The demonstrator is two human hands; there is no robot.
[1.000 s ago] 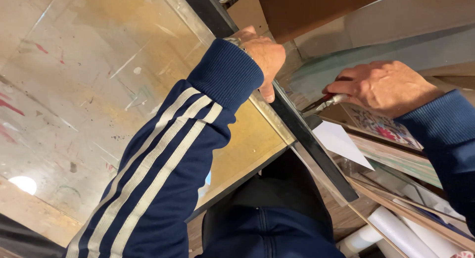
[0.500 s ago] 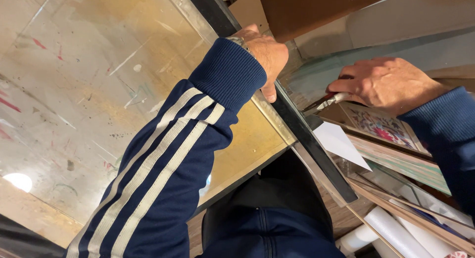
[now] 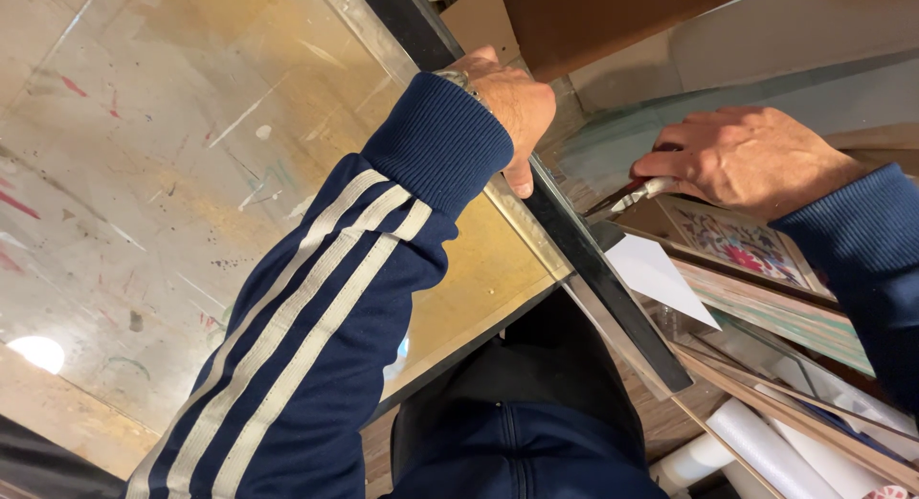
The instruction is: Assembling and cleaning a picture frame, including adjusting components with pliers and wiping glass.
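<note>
**Two hands at a glass sheet's edge**

The left hand [image 3: 512,102] is curled over a long black straightedge [image 3: 584,255] that runs along the edge of a glass sheet [image 3: 191,155], fingers bent down around its far side, thumb pointing toward the body. The glass lies flat on the worktable, and the paint-flecked, yellowish surface shows through it. The navy sleeve with three pale stripes [image 3: 316,317] covers most of the forearm and hides part of the glass.

The right hand [image 3: 747,159] is closed around a small tool with a light grey tip [image 3: 646,188]; only the tip shows, close beside the straightedge, and the rest is hidden in the fist, so its kind is hard to tell. The hand rests over a second, greenish pane [image 3: 613,140].

Just under the right hand lies a framed picture with a flower pattern [image 3: 732,236] in red, blue and cream, partly covered by the hand. A white triangular scrap of paper [image 3: 661,279] lies beside the straightedge. Below these, stacked frames and boards [image 3: 795,312] are cut off by the picture's right edge, and white paper rolls [image 3: 756,442] lie at the bottom right. A brown board [image 3: 613,21] leans at the top, cut off. A bright light reflection [image 3: 38,351] sits at the lower left.
</note>
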